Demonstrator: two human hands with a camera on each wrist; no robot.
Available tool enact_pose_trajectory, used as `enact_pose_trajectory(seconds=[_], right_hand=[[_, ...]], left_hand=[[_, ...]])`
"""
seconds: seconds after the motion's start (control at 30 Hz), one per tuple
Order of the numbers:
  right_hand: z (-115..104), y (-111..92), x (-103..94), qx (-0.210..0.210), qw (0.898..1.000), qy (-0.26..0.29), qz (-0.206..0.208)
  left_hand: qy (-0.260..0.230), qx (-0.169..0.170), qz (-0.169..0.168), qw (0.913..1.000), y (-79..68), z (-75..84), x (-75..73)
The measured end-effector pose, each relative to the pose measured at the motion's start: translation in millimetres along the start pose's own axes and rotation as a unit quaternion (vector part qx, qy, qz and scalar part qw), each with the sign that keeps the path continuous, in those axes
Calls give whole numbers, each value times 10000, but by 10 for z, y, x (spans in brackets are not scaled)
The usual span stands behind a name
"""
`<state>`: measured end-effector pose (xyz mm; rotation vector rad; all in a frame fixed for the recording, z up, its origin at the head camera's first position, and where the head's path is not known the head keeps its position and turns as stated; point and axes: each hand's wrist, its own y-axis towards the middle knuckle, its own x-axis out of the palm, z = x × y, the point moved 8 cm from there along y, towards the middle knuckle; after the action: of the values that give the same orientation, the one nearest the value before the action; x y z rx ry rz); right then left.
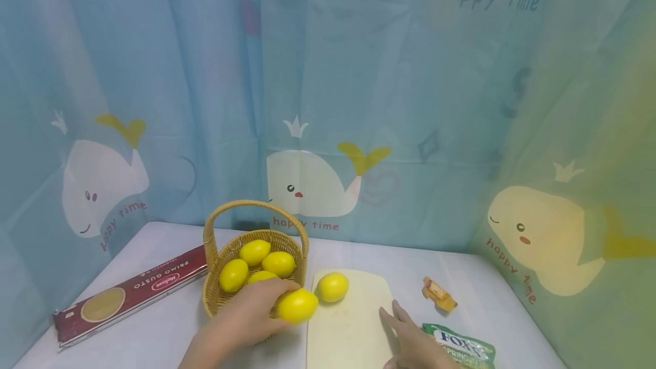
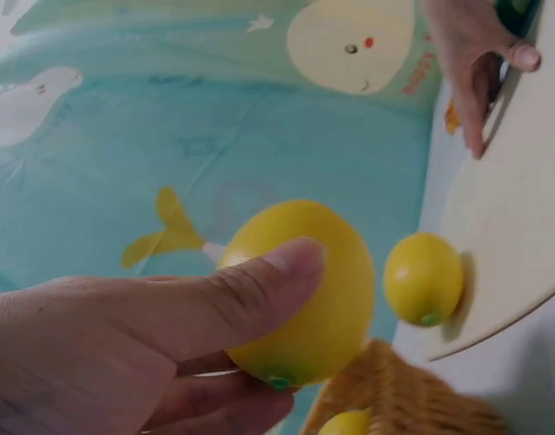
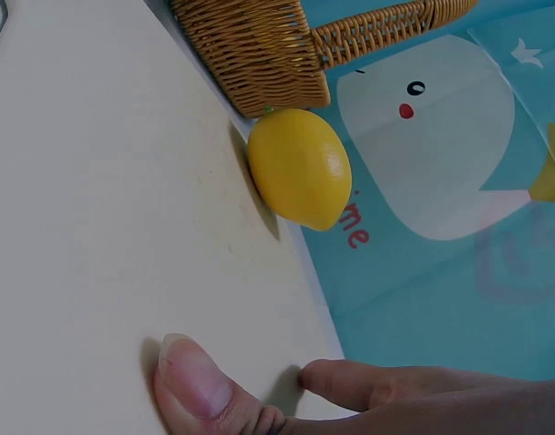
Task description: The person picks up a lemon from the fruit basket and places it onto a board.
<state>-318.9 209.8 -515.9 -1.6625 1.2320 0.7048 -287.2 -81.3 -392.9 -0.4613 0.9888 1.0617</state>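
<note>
the left hand (image 1: pixel 256 309) has its fingers clamped on a smooth yellow oval lemon (image 1: pixel 298 306), the thumb pressed across its side in the left wrist view, where a small green tip shows at one end. this lemon is held up in front of the right side of a round tan woven basket (image 1: pixel 207 300) with a tall arched handle, near the left edge of a pale cream flat cutting board (image 1: pixel 348 332). four more yellow lemons (image 1: pixel 234 275) show inside the basket, the lowest partly hidden by the left hand.

another yellow lemon (image 1: pixel 333 287) lies on the board near its far left corner, just beside the held one but apart from it.

the right hand (image 1: pixel 412 337) is at the board's right edge, its thumb and fingers apart, the thumb resting on the board's surface.

right of the board, a small orange wrapped packet (image 1: pixel 439 295) lies on the white worktop (image 1: pixel 405 269), and nearer, beside the right hand, a green glossy pouch (image 1: pixel 463 346) reads "fox's". left of the basket lies a long flat dark red packet (image 1: pixel 135 295) with an oval window. a blue curtain (image 1: pixel 410 73) printed with white whales and "happy time" hangs behind.
</note>
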Motion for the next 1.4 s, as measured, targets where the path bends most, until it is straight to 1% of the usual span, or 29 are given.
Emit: enact_pose_trajectory(seconds=[0.23,0.33,0.43,0.5,0.63,0.73,0.87,1.0,1.1,1.2,1.33,1.4], right_hand=[[0,21,20,25,10000,-47,-43],[-4,24,25,-5,9999,-99,-33],[9,35,31,53,9999,-158,-28],[22,49,37,117,9998,-178,-35],[31,71,40,145,9997,-171,-30],[28,71,36,134,9999,-84,-37],[9,53,24,45,10000,-6,3],[0,35,21,26,10000,-51,17],[-2,27,17,61,10000,-64,-3],[-24,18,9,-48,9999,-98,6],[-35,8,-1,-166,9998,-76,46],[-26,7,-5,-152,9998,-90,56]], left_hand=[[-35,18,-29,10000,77,112,187],[-159,-157,-23,9997,110,137,278],[-211,-338,31,9992,148,141,396],[-225,-370,52,9990,176,151,494],[-257,-301,175,9991,227,182,699],[-201,-120,465,9986,247,210,795],[-68,112,769,9969,254,228,877],[-10,167,865,9961,260,191,970],[92,260,1035,9942,255,165,1021],[121,355,1194,9921,246,138,1064],[-99,395,1294,9908,251,86,1114],[-240,437,1360,9895,256,59,1129]])
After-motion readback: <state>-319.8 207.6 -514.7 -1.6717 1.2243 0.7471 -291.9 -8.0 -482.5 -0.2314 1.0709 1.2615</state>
